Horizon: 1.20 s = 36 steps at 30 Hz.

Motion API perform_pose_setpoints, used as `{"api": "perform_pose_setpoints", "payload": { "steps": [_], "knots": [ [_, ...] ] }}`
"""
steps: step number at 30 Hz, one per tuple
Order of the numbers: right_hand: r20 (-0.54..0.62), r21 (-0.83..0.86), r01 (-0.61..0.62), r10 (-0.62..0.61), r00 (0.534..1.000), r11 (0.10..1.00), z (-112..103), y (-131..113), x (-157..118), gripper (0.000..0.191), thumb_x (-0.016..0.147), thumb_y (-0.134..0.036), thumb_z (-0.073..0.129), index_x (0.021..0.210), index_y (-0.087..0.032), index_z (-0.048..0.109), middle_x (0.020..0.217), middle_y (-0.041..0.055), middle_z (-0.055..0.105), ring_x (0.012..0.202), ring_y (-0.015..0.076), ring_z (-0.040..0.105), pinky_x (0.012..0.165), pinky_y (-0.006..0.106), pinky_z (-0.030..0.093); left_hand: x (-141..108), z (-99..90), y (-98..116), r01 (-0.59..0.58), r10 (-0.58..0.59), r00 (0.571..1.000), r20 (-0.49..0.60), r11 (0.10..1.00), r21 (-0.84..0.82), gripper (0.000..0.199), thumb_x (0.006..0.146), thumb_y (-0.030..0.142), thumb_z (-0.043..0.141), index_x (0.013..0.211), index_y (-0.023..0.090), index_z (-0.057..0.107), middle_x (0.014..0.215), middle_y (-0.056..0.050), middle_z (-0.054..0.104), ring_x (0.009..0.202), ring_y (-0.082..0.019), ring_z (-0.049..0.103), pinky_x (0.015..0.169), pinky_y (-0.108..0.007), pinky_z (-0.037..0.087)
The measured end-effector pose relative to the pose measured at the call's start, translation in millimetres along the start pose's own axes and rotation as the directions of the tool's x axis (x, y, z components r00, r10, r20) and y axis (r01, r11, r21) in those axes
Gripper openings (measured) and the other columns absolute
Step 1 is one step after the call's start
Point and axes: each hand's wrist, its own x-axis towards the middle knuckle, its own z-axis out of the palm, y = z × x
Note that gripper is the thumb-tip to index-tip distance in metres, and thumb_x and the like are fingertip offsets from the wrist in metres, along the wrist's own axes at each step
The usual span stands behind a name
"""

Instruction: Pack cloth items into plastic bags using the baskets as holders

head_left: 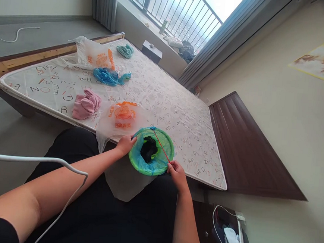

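Note:
A round green bin (172, 144) with a blue plastic liner (163, 139) sits over my lap at the mattress edge. Something black (148, 150) lies inside it; its kind is unclear. My left hand (125, 144) grips the bin's left rim, thumb over the liner. A thin red string (162, 147) stretches tight across the mouth from the far rim, and my right hand (177, 174) pinches its near end by the right rim. Just beyond my left hand, a clear plastic bag with orange print (124, 115) lies on the mattress.
On the patterned mattress (184, 119) are a pink cloth (86, 105), a blue plastic bag (106, 76), another printed bag (96, 54) and a teal bundle (125, 51). A white cable (49, 160) crosses in front of my left arm. A dark nightstand (203, 222) stands at right.

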Motion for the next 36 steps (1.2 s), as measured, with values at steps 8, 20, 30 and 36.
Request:
{"api": "perform_pose_setpoints", "payload": {
  "steps": [8,20,30,36],
  "knots": [
    [-0.389,-0.188,0.111,-0.178,0.904,0.976,32,24,-4,0.035,0.093,-0.052,0.051,0.079,-0.020,0.057,0.070,-0.0021,0.052,0.069,0.0159,0.047,0.068,0.028,0.037,-1,2.7,1,0.007,-0.007,1.000,-0.008,1.000,0.029,0.040,0.097,0.040,0.044,0.101,0.015,0.075,0.101,-0.015,0.076,0.094,-0.027,0.068,0.076,-0.031,0.043],
    [-0.348,-0.038,0.232,-0.231,0.909,0.972,47,59,3,0.047,0.098,-0.058,0.041,0.112,-0.018,0.062,0.102,0.0068,0.067,0.095,0.0222,0.059,0.086,0.034,0.045,2,4.1,-1,0.067,-0.068,0.997,-0.037,0.997,-0.032,0.041,0.098,0.041,0.044,0.104,0.014,0.074,0.099,-0.014,0.076,0.093,-0.027,0.068,0.076,-0.031,0.044],
    [-0.452,-0.270,0.075,-0.195,0.871,0.960,54,62,0,0.042,0.090,-0.063,0.052,0.086,-0.022,0.052,0.072,-0.0010,0.054,0.068,0.0181,0.049,0.067,0.030,0.039,2,3.8,-1,0.056,-0.059,0.998,-0.023,0.991,-0.120,0.043,0.096,0.044,0.045,0.106,0.014,0.074,0.101,-0.014,0.076,0.093,-0.029,0.068,0.077,-0.033,0.045],
    [-0.490,-0.216,0.245,-0.322,0.810,0.945,52,67,8,0.022,0.091,-0.038,0.045,0.092,-0.020,0.058,0.109,0.0102,0.062,0.099,0.0223,0.057,0.085,0.035,0.046,3,3.0,1,0.064,-0.068,0.997,-0.029,0.989,-0.133,0.045,0.095,0.045,0.044,0.105,0.014,0.075,0.098,-0.013,0.077,0.091,-0.028,0.068,0.076,-0.033,0.045]
  ]
}}
